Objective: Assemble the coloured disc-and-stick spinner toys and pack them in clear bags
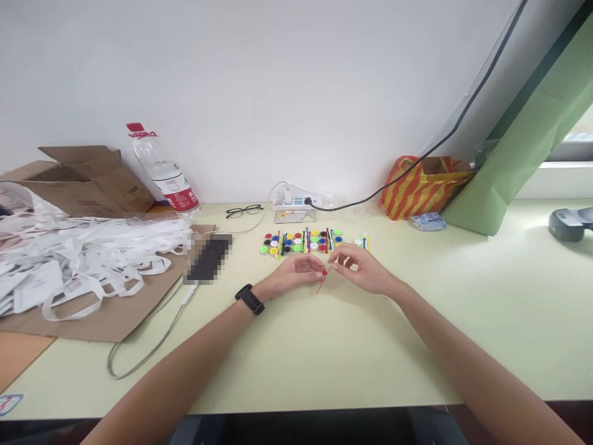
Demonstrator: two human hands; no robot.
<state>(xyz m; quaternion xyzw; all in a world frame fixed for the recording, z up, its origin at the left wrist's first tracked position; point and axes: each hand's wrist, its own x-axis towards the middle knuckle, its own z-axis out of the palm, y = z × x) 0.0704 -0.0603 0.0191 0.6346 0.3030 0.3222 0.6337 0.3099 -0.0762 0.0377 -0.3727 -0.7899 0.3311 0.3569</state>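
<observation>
Two open-topped containers here. Far left, one cardboard box (109, 194), can't make out the contents. In front, one heap of white straps (106, 238) on one flat cardboard sheet (118, 327). Next, one red-capped plastic bottle (180, 199), then one pair of black-framed glasses (237, 213). Behind centre, one white power strip (278, 201) with one black plug (308, 201) in it. Nearer, four bundles of thin coloured sticks (305, 241) with small coloured discs (297, 237) beside them, too partly hidden to count for sure. Got one left hand (299, 272) wearing one black watch (250, 300), pinched nearly closed on one thin red stick (320, 287). Same stick slanting between both hands, just in front of the discs, pinched at the upper end by one right hand (361, 269). Can't tell how tightly. Further right, one red-and-yellow striped bag (403, 201), apparently with brown cardboard inside, plus one blue-and-white packet (428, 222) just beside.
</observation>
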